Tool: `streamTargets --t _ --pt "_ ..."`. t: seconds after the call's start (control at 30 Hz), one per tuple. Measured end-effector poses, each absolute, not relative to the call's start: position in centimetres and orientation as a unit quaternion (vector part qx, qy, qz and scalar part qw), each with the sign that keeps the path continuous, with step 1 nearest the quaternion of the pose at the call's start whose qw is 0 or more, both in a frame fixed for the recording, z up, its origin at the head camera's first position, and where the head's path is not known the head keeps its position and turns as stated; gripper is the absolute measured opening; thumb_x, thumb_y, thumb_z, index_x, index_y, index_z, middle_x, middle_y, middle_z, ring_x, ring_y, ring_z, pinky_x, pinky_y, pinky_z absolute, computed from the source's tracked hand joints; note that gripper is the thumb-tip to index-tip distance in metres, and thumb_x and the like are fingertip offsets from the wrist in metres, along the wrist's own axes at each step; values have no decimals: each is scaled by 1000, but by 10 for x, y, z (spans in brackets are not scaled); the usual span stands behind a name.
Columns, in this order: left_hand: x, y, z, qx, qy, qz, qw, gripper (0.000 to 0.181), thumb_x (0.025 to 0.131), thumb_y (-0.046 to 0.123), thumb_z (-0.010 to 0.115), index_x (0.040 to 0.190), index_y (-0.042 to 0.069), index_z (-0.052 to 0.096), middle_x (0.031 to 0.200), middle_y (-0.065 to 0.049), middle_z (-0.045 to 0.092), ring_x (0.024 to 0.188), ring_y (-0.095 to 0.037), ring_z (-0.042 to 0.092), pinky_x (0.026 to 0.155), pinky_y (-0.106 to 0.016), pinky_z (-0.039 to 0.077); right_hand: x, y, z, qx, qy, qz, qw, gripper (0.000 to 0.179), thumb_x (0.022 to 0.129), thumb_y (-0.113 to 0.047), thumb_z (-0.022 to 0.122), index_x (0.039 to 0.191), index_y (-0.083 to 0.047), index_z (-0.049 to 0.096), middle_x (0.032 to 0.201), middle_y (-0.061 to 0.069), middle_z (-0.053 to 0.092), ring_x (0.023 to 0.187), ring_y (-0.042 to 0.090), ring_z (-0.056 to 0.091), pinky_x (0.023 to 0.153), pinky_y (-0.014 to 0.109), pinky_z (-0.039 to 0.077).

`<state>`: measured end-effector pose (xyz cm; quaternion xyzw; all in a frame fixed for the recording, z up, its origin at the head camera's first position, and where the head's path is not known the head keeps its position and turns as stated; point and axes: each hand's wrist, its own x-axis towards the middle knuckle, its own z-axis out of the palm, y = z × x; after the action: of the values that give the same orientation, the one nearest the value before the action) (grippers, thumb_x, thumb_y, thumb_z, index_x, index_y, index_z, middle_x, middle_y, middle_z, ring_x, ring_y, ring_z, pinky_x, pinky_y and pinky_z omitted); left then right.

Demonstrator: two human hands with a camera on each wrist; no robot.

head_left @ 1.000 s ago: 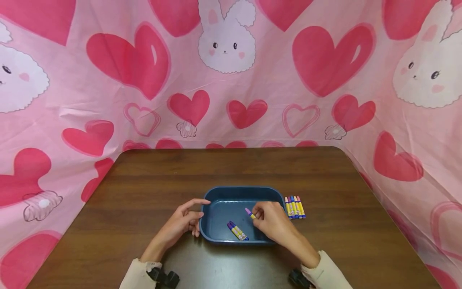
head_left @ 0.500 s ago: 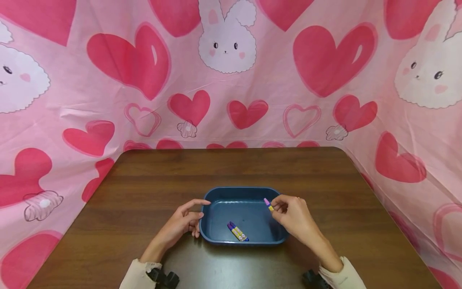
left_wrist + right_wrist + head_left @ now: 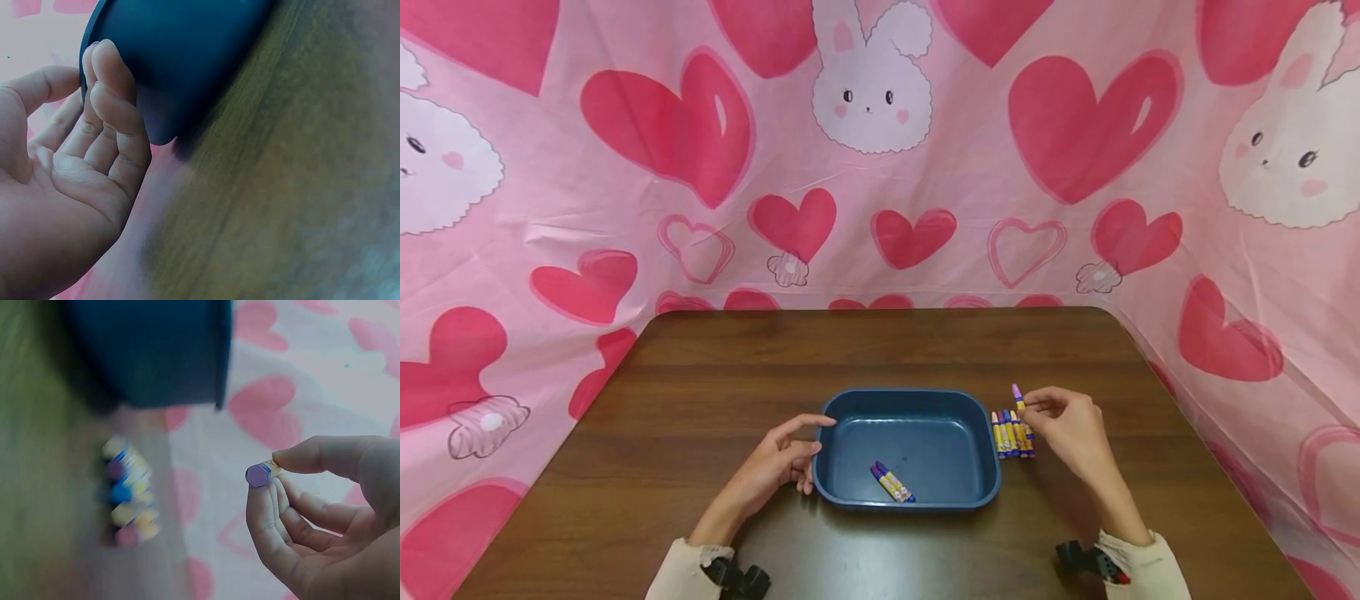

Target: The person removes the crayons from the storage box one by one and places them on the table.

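Observation:
A light purple crayon (image 3: 1018,396) in a yellow wrapper is pinched between the thumb and fingers of my right hand (image 3: 1071,427), its tip pointing away from me. It hangs just above the right end of a row of several crayons (image 3: 1009,435) beside the tray. In the right wrist view the coloured end of the held crayon (image 3: 257,475) faces the camera. My left hand (image 3: 777,460) rests against the left side of the dark blue tray (image 3: 936,450), index finger on the rim, fingers loosely bent. Two dark purple crayons (image 3: 892,482) lie side by side in the tray.
The tray sits near the middle of a brown wooden table (image 3: 880,342). A pink cloth (image 3: 970,183) with hearts and rabbits hangs behind and at both sides. Black wrist devices sit at both cuffs.
My right hand has carried the light purple crayon rightwards from over the tray to above the crayon row, turning the crayon more upright in view. The left hand stays at the tray.

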<state>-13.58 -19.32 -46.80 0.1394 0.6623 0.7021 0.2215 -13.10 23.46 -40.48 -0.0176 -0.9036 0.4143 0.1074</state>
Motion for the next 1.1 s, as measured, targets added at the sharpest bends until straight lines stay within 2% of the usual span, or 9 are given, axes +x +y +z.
streamTargets --t 0.3,0.8,1.1 --pt "-137 -191 -469 146 665 699 219 46 103 19 53 144 2 43 67 -9 59 56 -20 62 55 -28 50 -142 256 -429 -72 -906 414 56 20 85 -13 76 96 3 73 80 9 72 64 13 64 56 24 49" --pt "-137 -193 -469 155 666 698 214 44 103 18 52 144 2 44 68 -8 60 57 -19 62 54 -28 51 -148 266 -450 -76 -910 408 -18 20 86 -11 74 97 5 72 81 11 72 69 18 70 60 28 54" --pt "-137 -193 -470 154 667 696 216 46 103 19 53 144 1 43 67 -8 61 57 -19 62 54 -27 50 -146 267 -449 -74 -920 384 -22 18 84 -10 75 96 3 72 77 6 70 67 15 61 59 30 47"
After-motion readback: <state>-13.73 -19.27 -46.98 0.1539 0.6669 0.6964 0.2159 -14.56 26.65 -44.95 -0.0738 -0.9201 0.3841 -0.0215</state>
